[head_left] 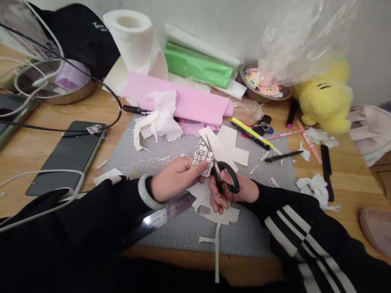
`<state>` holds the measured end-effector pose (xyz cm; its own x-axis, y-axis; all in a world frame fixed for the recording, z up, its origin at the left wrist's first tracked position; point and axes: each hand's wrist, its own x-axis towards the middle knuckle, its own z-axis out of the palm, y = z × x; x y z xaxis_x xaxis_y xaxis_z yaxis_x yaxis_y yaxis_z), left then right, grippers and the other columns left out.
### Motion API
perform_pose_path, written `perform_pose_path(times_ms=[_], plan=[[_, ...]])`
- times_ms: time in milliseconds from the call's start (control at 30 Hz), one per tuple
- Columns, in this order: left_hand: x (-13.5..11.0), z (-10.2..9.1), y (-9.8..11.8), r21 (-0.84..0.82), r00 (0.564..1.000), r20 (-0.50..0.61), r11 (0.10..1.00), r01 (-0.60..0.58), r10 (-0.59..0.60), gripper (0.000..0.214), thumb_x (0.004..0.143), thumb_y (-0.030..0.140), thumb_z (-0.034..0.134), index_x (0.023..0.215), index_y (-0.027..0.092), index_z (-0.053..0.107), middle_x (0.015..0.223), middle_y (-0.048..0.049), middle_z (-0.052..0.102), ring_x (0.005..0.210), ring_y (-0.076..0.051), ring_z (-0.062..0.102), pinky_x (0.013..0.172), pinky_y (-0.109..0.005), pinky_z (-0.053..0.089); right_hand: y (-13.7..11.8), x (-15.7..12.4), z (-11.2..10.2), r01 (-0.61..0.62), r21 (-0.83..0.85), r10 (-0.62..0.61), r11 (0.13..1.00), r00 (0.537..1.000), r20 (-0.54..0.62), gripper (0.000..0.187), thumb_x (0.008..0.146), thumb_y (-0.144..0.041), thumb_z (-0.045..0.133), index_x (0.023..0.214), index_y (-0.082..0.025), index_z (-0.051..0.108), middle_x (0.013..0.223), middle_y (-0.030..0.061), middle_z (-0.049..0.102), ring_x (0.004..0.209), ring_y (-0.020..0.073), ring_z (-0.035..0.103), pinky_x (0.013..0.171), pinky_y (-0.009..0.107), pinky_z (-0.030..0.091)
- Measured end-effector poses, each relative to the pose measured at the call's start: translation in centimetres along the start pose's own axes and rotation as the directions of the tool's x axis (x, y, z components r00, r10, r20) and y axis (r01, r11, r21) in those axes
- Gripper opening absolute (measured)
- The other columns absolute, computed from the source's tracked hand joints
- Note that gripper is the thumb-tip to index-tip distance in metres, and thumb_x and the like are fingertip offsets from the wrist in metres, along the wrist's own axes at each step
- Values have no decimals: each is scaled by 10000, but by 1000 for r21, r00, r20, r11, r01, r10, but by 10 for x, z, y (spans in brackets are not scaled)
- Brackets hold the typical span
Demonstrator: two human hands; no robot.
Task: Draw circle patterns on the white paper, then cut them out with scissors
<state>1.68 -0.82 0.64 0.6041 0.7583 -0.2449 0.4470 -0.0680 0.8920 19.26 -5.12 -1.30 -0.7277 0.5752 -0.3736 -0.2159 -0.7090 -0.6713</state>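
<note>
My left hand [179,179] pinches a small white paper piece [201,156] drawn over with black scale-like lines. In my right hand [224,193] are black-handled scissors [232,177], with fingers through the loops and the blades pointing away from me. The blades lie along the right edge of the patterned piece; I cannot tell whether they are cutting into it. Beneath the hands, white paper offcuts [233,213] and a metal ruler [171,209] lie on a grey cutting mat [250,232].
Pink paper [183,99], a green packet [198,67] and a paper roll [131,40] stand behind. Markers [252,132] and scraps lie right, near a yellow plush toy [325,97] and a metal bowl [288,94]. A phone [69,156] and cables are on the left.
</note>
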Motion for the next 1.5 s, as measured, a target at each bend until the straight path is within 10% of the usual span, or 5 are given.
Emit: perform_pose_path(times_ms=[1500], plan=[[0,0,-1,-19,1000,-10,1000,-14,14,460,857,438,376,514,159,503,484,32,490,478,-93,450,508,-210,361,-5,-3,3,-35,-8,35,999,999,-32,550,648,-682,571,656,-138,487,428,-27,518,498,129,585,504,250,498]])
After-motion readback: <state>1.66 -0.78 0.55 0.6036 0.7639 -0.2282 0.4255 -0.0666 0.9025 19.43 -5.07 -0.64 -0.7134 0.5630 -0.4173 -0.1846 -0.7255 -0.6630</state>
